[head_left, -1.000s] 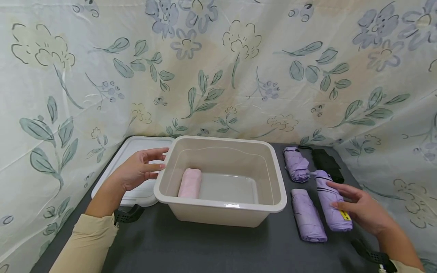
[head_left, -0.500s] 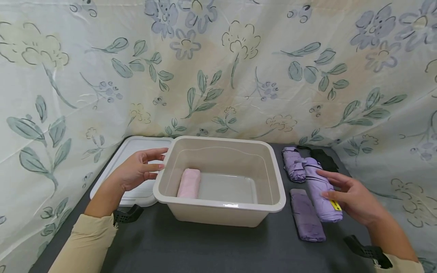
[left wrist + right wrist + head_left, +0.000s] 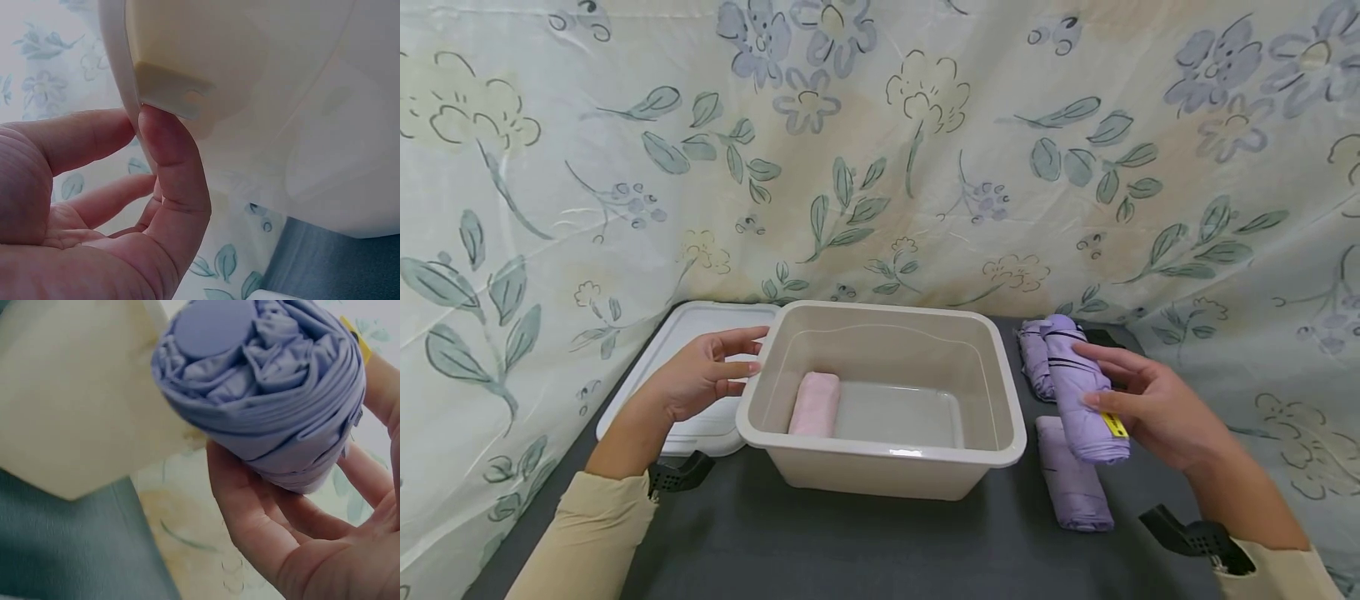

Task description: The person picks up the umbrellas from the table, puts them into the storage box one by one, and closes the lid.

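Note:
My right hand [image 3: 1168,412] grips a folded lilac umbrella [image 3: 1078,383] with a yellow label near its lower end. It is held raised over the other umbrellas, to the right of the bin; in the right wrist view the umbrella's round end [image 3: 215,328] and gathered cloth face the camera. At the beige plastic bin [image 3: 880,471], my left hand [image 3: 688,379] pinches the left rim; the left wrist view has the fingertips [image 3: 165,125] at the lip. Inside the bin, a pink folded umbrella [image 3: 816,404] lies by the left wall.
Another lilac umbrella [image 3: 1075,487] lies right of the bin, with one more lilac umbrella [image 3: 1036,362] behind it. A black umbrella [image 3: 1103,337] is mostly hidden at the back. Left of the bin lies a white lid [image 3: 700,433]. A floral curtain [image 3: 880,150] encloses the grey table [image 3: 865,550].
My right hand has lifted the lilac umbrella and carried it leftward, toward the bin. It now covers part of the umbrellas behind. The left hand stays at the rim.

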The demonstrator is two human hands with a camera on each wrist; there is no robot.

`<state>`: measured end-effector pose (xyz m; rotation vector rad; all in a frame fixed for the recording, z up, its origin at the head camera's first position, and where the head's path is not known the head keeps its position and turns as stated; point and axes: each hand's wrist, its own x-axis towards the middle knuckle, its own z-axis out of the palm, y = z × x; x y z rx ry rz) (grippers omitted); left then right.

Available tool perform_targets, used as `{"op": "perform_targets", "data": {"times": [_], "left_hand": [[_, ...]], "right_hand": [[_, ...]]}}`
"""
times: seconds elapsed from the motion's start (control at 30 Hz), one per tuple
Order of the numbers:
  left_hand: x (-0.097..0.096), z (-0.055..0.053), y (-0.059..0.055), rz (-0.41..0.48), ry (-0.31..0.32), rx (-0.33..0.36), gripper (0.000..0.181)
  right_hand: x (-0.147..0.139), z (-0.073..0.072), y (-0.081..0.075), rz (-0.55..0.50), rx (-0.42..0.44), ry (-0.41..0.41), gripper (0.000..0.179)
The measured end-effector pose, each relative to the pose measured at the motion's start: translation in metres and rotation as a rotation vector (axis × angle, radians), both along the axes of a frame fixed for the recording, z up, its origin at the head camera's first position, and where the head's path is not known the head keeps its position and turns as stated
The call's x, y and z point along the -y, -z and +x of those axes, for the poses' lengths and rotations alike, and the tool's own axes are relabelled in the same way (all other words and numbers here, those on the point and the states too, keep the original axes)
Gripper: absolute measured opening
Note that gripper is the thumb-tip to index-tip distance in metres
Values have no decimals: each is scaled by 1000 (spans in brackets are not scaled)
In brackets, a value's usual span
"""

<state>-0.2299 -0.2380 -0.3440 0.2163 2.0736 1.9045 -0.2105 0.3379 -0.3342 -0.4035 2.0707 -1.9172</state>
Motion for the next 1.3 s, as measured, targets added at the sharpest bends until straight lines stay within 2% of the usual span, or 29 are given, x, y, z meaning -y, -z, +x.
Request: {"op": "perform_targets", "data": {"times": [0.13, 0.37, 0.57, 0.93, 1.3], "left_hand": [[0, 0, -1, 2, 0, 0, 69], [-1, -2, -3, -3, 7, 3, 69], [-1, -4, -5, -5, 11, 5, 70], [-1, -5, -4, -29, -3, 5, 68], [0, -6, -4, -22, 0, 17, 68]], "right_hand": [[14, -3, -12, 0, 36, 8, 63], [37, -8, -28, -56, 47, -54, 62], [62, -12, -39, -18, 74, -20, 62], [106, -22, -51, 22, 154, -14, 68], [140, -31, -57, 5, 245, -10, 71]]}}
